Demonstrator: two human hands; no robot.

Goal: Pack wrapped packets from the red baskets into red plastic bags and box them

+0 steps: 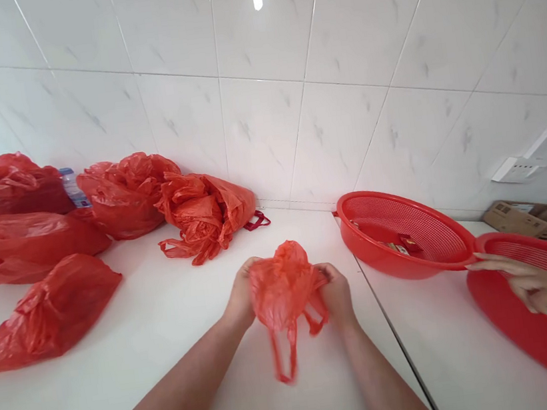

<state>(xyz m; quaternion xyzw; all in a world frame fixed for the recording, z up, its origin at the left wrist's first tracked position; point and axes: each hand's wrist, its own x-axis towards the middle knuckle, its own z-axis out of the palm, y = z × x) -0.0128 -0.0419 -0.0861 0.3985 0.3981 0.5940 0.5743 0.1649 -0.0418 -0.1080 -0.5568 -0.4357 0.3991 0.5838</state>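
Both my hands hold a crumpled red plastic bag just above the white counter. My left hand grips its left side with closed fingers. My right hand pinches its right side. The bag's handles dangle below, toward me. Several filled red plastic bags lie to the left: one nearest me, others further back, and an orange-red one by the wall.
Two red mesh baskets sit at the right, one holding small packets, another touched by another person's hand. A cardboard box and a wall socket are behind. Tiled wall backs the counter.
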